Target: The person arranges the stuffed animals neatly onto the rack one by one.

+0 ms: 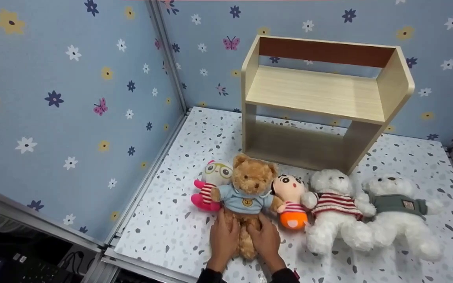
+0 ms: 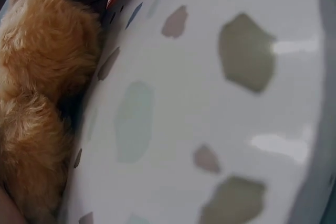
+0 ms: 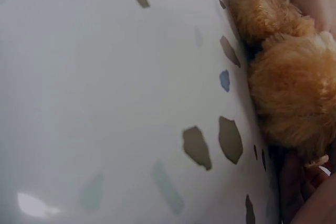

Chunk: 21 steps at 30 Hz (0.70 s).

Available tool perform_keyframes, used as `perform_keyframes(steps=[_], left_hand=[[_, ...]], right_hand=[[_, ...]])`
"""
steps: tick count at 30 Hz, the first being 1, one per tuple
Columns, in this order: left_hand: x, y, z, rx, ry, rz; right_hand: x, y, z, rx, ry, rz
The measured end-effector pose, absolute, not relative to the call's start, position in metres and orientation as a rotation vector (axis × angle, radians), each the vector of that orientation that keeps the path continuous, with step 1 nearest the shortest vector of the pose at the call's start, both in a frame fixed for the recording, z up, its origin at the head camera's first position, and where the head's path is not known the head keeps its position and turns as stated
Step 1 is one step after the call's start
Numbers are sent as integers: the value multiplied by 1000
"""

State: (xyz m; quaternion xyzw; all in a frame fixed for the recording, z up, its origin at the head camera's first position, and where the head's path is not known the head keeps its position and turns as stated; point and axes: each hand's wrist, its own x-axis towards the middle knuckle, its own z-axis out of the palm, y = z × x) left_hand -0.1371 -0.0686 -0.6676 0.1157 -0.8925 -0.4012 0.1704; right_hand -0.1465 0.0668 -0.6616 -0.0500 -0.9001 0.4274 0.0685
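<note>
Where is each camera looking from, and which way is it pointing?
Head view: sits on the person's head, looks forward and down at the brown teddy bear, the other plush toys and the wooden shelf; shows the left hand and right hand on the bear's legs.
Left wrist view: low beside the speckled tabletop, looking along it at the bear's fur; only blurred bits of skin at the frame edges.
Right wrist view: the same from the other side; a bit of hand at the right edge.
All three views share the bear and the tabletop.
</note>
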Motion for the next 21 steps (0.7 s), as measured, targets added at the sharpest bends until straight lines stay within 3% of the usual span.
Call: perform_keyframes(steps=[21], left_hand=[[-132, -67, -670, 303, -2491, -1177]], right_hand=[[-141, 69, -666, -93, -2638, 1318]])
